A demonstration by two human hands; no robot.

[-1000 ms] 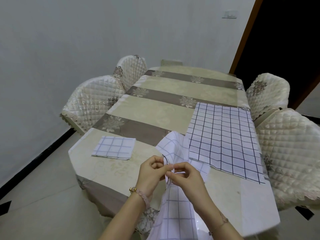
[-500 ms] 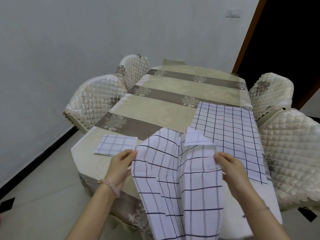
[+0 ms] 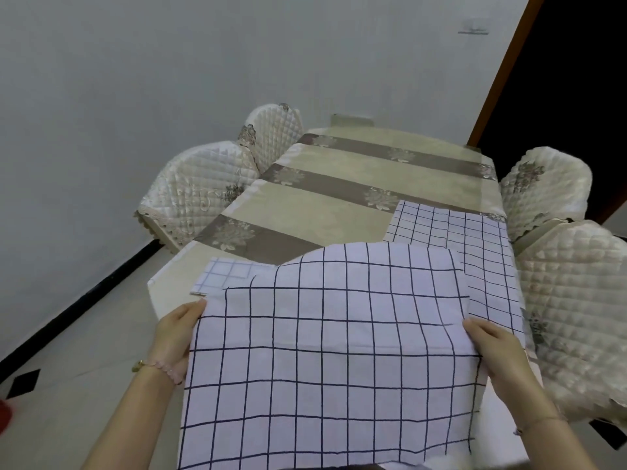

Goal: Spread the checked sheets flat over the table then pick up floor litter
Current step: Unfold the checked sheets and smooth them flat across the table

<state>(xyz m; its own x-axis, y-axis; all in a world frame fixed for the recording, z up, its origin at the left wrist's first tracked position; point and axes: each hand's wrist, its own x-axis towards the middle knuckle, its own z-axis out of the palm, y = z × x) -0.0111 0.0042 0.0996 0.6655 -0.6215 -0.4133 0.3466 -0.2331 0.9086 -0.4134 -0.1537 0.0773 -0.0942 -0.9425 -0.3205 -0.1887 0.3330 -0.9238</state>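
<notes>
I hold a white checked sheet (image 3: 332, 351) with dark grid lines, fully unfolded, above the near end of the table (image 3: 325, 215). My left hand (image 3: 178, 329) grips its left edge and my right hand (image 3: 492, 347) grips its right edge. A second checked sheet (image 3: 475, 245) lies flat on the table's right side, partly hidden behind the held one. At the left lies a third checked sheet (image 3: 224, 276), still folded small, its near corner covered by the held sheet.
Quilted cream chairs stand on both sides: two at the left (image 3: 200, 198) and two at the right (image 3: 576, 300). The wall is behind, with a dark doorway (image 3: 576, 79) at the far right. Tiled floor (image 3: 68, 385) lies to my left, with a red object (image 3: 4, 415) at its edge.
The sheet went from bunched between my two hands to fully unfolded. My hands moved apart to its left and right edges, and it now spreads wide over the table's near end.
</notes>
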